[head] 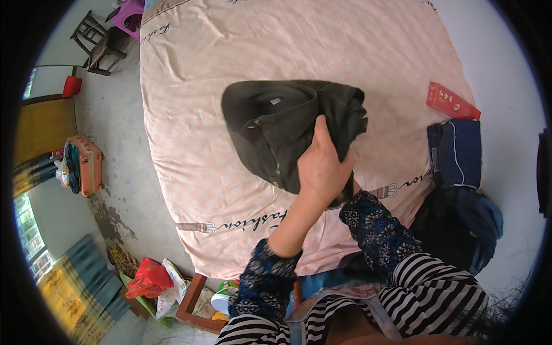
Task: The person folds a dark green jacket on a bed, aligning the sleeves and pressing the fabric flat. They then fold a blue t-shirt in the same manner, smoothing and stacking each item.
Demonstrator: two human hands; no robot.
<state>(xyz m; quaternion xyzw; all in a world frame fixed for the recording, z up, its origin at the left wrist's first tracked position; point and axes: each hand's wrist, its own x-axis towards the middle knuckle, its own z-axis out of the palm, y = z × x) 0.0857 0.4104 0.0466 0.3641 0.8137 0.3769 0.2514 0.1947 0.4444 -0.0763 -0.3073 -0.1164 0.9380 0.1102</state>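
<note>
Dark trousers [297,133], bunched and folded over, are held above the bed, with the waistband opening towards the left. A zip fly and a small pale label inside the waist are visible. My left hand [321,170] grips the cloth, thumb lying on top along a fold. My right hand [356,187] reaches in under the right side of the trousers; only a bit near its wrist shows, and its fingers are hidden behind the cloth. Beneath both hands spreads a pink bed sheet [207,142] with printed lettering and belt motifs.
A red box [453,101], a folded navy garment [465,151] and a heap of dark clothes [453,224] lie along the bed's right side. On the left floor stand an open orange suitcase [89,166] and a wooden chair [103,47]. Bags, including a red plastic bag [150,278], sit by the lower-left corner.
</note>
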